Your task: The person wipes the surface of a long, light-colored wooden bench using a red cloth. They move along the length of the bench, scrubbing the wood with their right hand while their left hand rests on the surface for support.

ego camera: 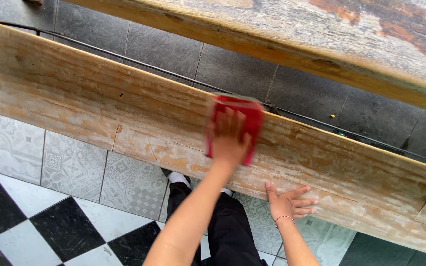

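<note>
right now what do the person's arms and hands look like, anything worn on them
Both forearms are bare, with no sleeves in view and no gloves. The right hand has a thin red and white braided string bracelet around its wrist. The left hand shows no rings, watch or band.

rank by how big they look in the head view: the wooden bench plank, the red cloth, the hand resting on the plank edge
1. wooden bench plank, by far the largest, spanning the frame.
2. red cloth, partly hidden under the left hand.
3. right hand on the plank edge; close to the cloth in size, so this order is unsure.
</note>
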